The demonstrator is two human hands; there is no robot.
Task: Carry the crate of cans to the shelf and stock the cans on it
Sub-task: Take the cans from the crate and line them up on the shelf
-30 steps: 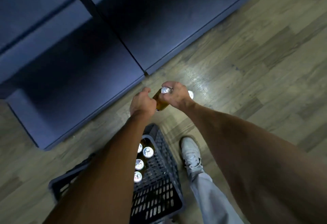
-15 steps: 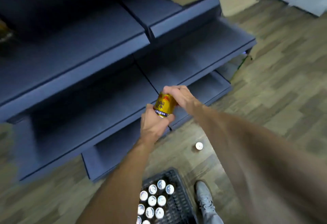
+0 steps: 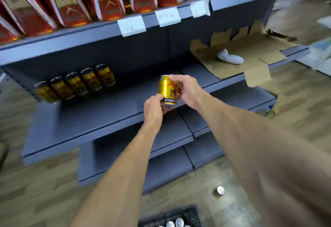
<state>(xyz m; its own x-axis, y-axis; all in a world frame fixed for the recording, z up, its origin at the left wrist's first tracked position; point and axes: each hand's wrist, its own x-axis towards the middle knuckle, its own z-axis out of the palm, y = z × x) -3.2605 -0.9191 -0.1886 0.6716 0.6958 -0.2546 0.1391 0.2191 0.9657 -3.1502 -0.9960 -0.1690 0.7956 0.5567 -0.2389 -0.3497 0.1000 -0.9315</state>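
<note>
Gold can point(image 3: 168, 89) held upright above grey shelf point(image 3: 100, 115)
Can gripped at its side and top by right hand point(image 3: 188, 90), fingers curled round it; base pinched by left hand point(image 3: 154, 109). Five gold cans point(image 3: 75, 83) are ranged at far left of the shelf. Crate point(image 3: 189, 214) with cans is seen on the floor nearby, one loose can point(image 3: 220, 190) to its right

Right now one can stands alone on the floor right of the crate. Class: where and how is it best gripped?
Judging by its pose, the lone can stands upright with its silver top facing up, so come straight down from above and wrap fingers round the cylindrical side wall just below the rim.
</note>
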